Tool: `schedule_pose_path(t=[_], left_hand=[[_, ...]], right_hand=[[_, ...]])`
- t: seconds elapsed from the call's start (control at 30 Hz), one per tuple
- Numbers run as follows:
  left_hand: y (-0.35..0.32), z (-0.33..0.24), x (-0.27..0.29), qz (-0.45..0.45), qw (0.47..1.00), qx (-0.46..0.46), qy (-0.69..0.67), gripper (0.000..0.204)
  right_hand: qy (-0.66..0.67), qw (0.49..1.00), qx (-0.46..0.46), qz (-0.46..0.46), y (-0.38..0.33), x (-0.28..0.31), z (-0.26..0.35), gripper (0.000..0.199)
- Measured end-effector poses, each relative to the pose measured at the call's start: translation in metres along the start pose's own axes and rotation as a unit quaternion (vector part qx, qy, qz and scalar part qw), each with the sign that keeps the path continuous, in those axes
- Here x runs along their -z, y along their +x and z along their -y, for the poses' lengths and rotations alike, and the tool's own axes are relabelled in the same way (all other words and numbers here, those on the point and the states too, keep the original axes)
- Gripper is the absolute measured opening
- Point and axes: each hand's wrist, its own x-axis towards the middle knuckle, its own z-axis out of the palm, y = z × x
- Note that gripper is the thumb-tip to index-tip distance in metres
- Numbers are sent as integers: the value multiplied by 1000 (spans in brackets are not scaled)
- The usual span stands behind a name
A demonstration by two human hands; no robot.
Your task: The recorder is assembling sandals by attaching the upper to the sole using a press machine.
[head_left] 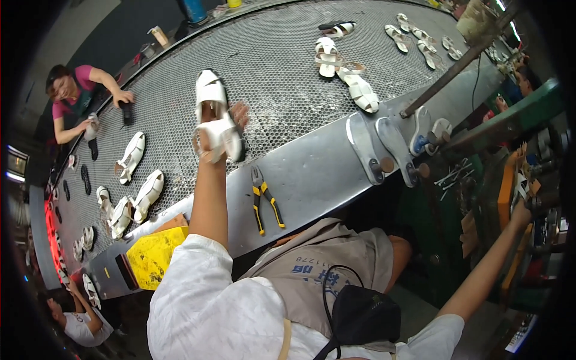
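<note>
- The left hand [225, 129] is mostly hidden behind the white strappy sandal [214, 117] it grips.
- The right hand [521, 207] is blurred among the cluttered green shelves [516, 120]; its grip cannot be told.
- The far row of white sandals [420, 39] is too small for detail.

L hand [219, 135] gripping white sandal [215, 114], perforated conveyor [270, 66], pliers [264, 204]

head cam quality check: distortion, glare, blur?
Head view: strong fisheye, the conveyor edge bows and the corners go black; red glow at the left rim; the left hand holding a white sandal is sharp; the right hand near the rim is dim and soft.
</note>
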Motion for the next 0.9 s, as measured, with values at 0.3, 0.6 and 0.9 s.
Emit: schedule_pose_path(t=[0.3,0.6,0.9], left_hand=[[-83,125,-116,154,766,513,-354,76],[-97,215,-94,79,916,392,-28,38],[-27,122,30,-38,984,166,44,47]], right_hand=[[437,880,-181,-45,-185,17,54,51],[626,676,172,348,-601,65,159,20],[493,635,446,394,-620,-80,177,48]])
